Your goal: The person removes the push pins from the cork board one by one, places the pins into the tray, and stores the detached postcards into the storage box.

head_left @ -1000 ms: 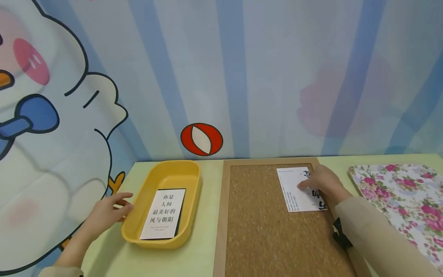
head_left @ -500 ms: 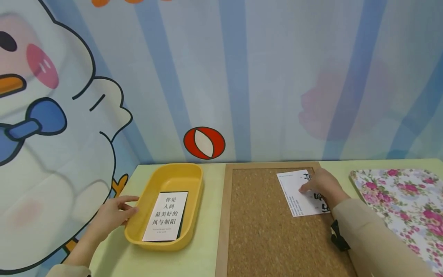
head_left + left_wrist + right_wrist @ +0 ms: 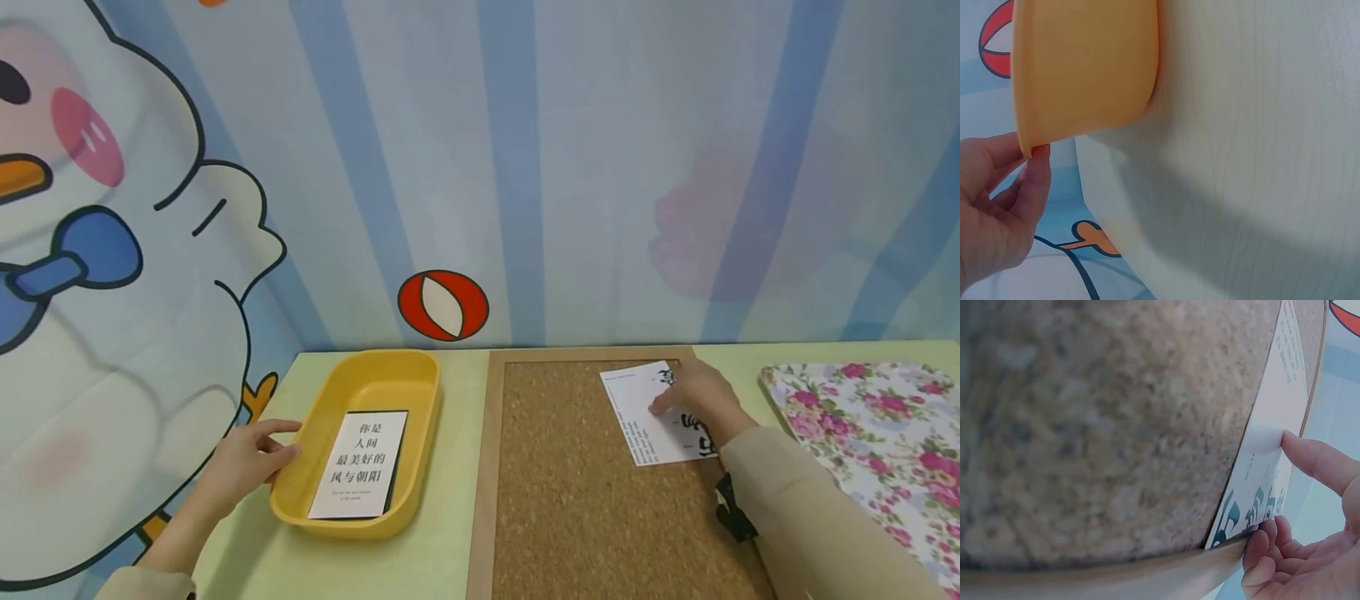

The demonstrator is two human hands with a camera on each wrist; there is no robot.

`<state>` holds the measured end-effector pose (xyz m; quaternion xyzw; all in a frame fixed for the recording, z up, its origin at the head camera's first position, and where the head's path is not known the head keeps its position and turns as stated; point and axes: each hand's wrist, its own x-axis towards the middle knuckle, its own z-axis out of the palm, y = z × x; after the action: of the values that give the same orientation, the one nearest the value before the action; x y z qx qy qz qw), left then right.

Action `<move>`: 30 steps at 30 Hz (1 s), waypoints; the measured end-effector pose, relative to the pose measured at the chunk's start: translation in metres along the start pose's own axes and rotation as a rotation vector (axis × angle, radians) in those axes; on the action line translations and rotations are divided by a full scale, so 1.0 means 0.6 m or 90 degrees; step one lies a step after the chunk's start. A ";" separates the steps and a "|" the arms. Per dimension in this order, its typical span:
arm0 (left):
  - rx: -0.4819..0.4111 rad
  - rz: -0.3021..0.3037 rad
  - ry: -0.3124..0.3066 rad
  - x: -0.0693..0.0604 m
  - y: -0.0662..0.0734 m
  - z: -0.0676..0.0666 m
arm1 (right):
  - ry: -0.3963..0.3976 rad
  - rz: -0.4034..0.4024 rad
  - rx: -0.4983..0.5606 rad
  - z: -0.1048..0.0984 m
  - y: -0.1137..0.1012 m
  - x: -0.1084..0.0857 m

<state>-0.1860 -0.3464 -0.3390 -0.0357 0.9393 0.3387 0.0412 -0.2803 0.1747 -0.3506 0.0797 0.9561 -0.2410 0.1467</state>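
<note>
In the head view a white card (image 3: 637,425) with dark brush lettering lies at a slant on the upper right of a wood-framed corkboard (image 3: 585,517). My right hand (image 3: 697,400) holds its right side, covering some of the lettering. The right wrist view shows the thumb (image 3: 1316,459) on the card's face and the other fingers curled at its edge, beside the frame. On the left, my left hand (image 3: 251,458) pinches the rim of a yellow plastic tray (image 3: 427,442) between thumb and fingers. Inside that tray lies another white card (image 3: 360,467) printed with Chinese text, on something dark-edged.
A floral tray (image 3: 862,433) lies to the right of the corkboard, partly behind my right sleeve (image 3: 810,508). The pale table (image 3: 453,483) ends at a blue striped backdrop (image 3: 585,208) with a cartoon bird (image 3: 120,350) on the left.
The head view has shifted slightly. On the corkboard the held card has turned a little, its lower end moving right. Both hands stay in nearly the same places.
</note>
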 end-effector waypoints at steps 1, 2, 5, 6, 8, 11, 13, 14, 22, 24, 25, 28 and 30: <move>0.000 0.000 0.000 0.000 0.000 0.000 | 0.001 -0.001 0.001 0.000 0.000 0.000; -0.001 0.001 -0.001 0.000 0.001 0.000 | 0.003 -0.004 0.001 0.001 0.000 0.001; -0.008 -0.001 -0.002 0.001 0.004 0.000 | 0.008 -0.006 0.008 0.002 0.000 0.002; -0.011 -0.003 -0.002 0.001 0.004 0.000 | 0.010 -0.006 0.010 0.002 -0.001 0.003; -0.024 -0.006 -0.006 -0.001 0.004 0.001 | 0.013 -0.005 0.013 0.002 -0.002 0.003; -0.047 -0.013 -0.016 -0.004 0.002 0.000 | 0.013 -0.003 0.020 0.006 -0.003 0.000; -0.067 -0.022 -0.026 -0.007 -0.001 -0.001 | 0.012 0.000 0.025 0.008 -0.002 -0.002; -0.076 -0.026 -0.030 -0.008 -0.002 -0.002 | 0.010 0.001 0.027 0.010 -0.002 -0.003; -0.123 -0.041 -0.061 -0.006 -0.008 -0.008 | 0.006 0.009 0.026 0.009 -0.002 -0.007; -0.127 -0.033 -0.064 -0.004 -0.006 -0.008 | 0.007 0.010 0.026 0.006 -0.001 -0.006; -0.127 -0.028 -0.064 -0.003 -0.005 -0.007 | 0.006 0.012 0.025 0.004 -0.001 -0.006; -0.125 -0.018 -0.060 -0.002 0.000 -0.005 | 0.008 0.019 0.024 0.003 0.000 -0.003; -0.122 -0.017 -0.058 -0.002 0.001 -0.004 | 0.009 0.023 0.024 0.004 0.000 -0.003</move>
<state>-0.1851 -0.3471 -0.3367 -0.0365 0.8992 0.4279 0.0844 -0.2783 0.1734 -0.3520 0.1017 0.9509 -0.2553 0.1426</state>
